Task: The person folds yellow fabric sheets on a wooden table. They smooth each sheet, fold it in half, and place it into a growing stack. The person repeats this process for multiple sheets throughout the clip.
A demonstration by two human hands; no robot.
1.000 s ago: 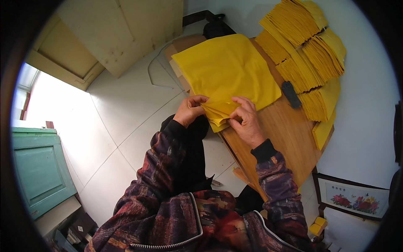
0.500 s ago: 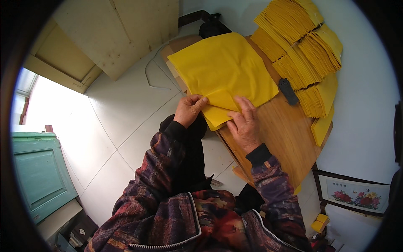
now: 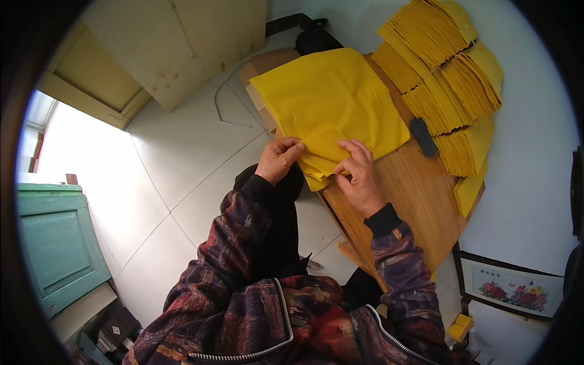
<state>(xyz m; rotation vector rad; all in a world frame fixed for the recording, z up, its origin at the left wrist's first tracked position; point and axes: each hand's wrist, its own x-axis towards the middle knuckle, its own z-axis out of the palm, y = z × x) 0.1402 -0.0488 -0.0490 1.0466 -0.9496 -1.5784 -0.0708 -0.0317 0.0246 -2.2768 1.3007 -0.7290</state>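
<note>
A stack of yellow fabric sheets (image 3: 334,91) lies over the far left part of the wooden table (image 3: 404,198), its near corner at the table's edge. My left hand (image 3: 278,160) pinches the near left edge of the yellow fabric between thumb and fingers. My right hand (image 3: 360,176) is at the near edge of the same fabric, thumb and a finger closed on a lifted edge, other fingers bent above it. Between the two hands the upper layer is raised and creased.
Bundles of folded yellow fabric (image 3: 444,79) are piled against the wall at the far right. A dark grey block-like thing (image 3: 423,137) lies beside them. A cardboard box (image 3: 261,64) shows behind the stack. A framed flower picture (image 3: 512,287) stands at the right, a green cabinet door (image 3: 58,234) at the left.
The whole view has shifted slightly. My right hand has drawn its fingers together at the fabric's edge, and the folded-up layer between my hands has changed shape. My left hand keeps its pinch.
</note>
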